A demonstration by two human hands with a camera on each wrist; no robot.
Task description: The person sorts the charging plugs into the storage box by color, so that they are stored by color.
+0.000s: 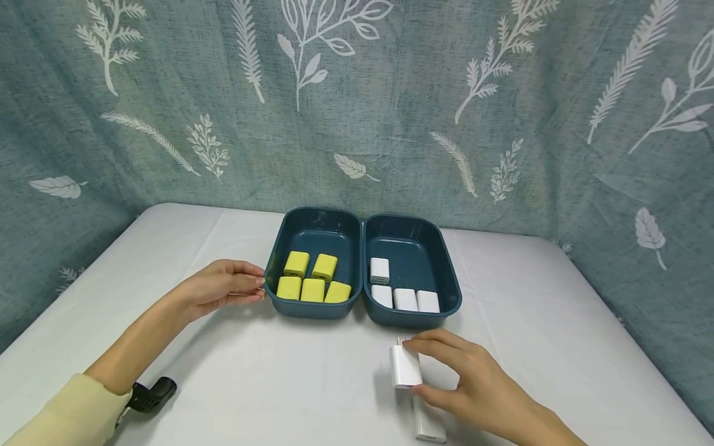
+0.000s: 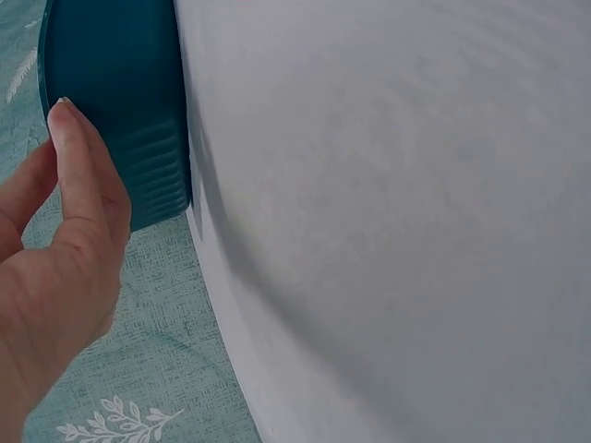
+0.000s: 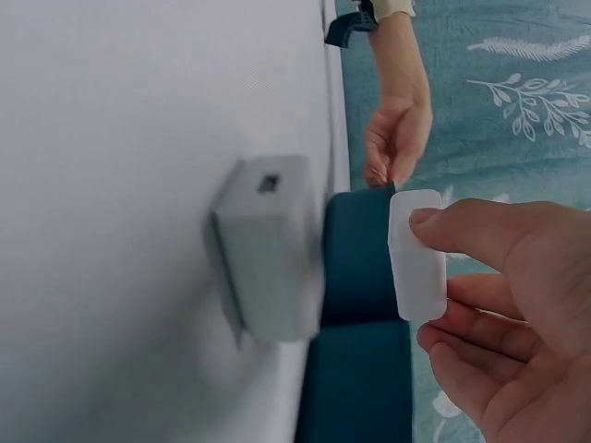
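Two dark teal trays stand side by side on a white table. The left tray (image 1: 279, 303) holds several yellow chargers (image 1: 312, 289); the right tray (image 1: 452, 291) holds several white chargers (image 1: 405, 299). My left hand (image 1: 253, 282) rests with straight fingers against the left tray's outer wall (image 2: 129, 120). In front of the right tray, my right hand (image 1: 415, 365) pinches a white charger (image 1: 404, 367) between thumb and fingers, prongs pointing toward the trays; the right wrist view shows that held charger (image 3: 417, 254) too. A second white charger (image 1: 428, 426) lies on the table just below the hand.
A teal leaf-patterned curtain (image 1: 357, 105) hangs behind the table. The white tablecloth (image 1: 268, 378) stretches bare to the left and right of the trays. A black wrist strap (image 1: 150, 394) sits on my left forearm.
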